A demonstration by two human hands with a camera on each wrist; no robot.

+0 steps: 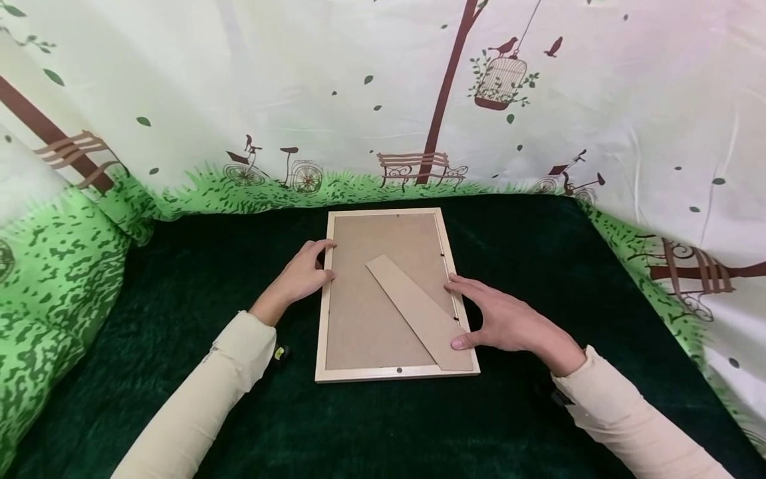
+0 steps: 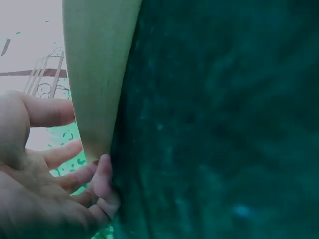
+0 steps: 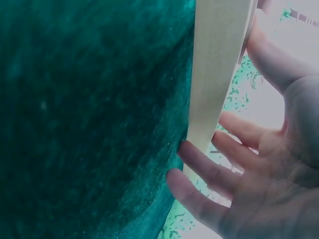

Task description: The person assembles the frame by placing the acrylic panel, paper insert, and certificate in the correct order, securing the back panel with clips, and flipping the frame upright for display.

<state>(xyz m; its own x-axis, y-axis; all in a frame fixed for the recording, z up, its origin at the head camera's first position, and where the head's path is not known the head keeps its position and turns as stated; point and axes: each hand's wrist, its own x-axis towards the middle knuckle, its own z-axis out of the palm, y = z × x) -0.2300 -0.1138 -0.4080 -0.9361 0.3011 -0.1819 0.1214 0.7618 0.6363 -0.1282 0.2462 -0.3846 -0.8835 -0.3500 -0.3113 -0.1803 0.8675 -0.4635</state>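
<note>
A picture frame (image 1: 323, 332) with a pale wooden rim lies face down on dark green cloth. Its brown backing board (image 1: 359, 313) faces up, and a flat easel leg (image 1: 413, 306) slants across it to the lower right corner. My left hand (image 1: 302, 274) touches the left rim, thumb and index fingertip at the edge; in the left wrist view the little-finger side of that hand (image 2: 55, 174) is beside the frame's side (image 2: 97, 64). At the right rim, my right hand (image 1: 509, 319) has its thumb by the easel leg and its fingers loosely extended along the side.
Dark green plush cloth (image 1: 239, 426) covers the surface under the frame. A white printed curtain (image 1: 287, 73) with trees, benches and bicycles hangs behind and along both sides. Small dark devices, one at the left wrist (image 1: 280, 354), sit under the cuffs.
</note>
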